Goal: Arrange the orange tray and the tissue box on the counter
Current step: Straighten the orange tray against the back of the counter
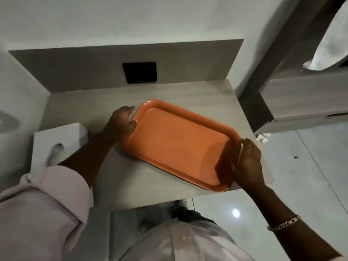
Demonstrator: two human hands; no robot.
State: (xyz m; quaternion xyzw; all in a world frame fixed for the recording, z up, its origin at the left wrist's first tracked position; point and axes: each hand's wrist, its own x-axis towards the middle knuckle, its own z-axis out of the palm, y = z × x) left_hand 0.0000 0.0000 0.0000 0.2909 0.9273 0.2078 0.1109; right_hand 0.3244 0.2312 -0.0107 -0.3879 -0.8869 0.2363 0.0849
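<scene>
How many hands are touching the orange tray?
2. The left hand holds the tray's far left end; the right hand holds its near right end, at the counter's edge.

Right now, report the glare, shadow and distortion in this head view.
Head view: a round lamp glare on the glossy floor; dim, soft light; the right hand shadows the orange tray; wide-angle bending curves the counter edges; tissue box slightly washed out.

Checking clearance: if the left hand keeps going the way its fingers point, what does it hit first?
The left hand grips the orange tray's short end, fingers pointing toward the back panel. Bare counter lies ahead, then probably the panel near the black wall plate; depth unclear.
</scene>
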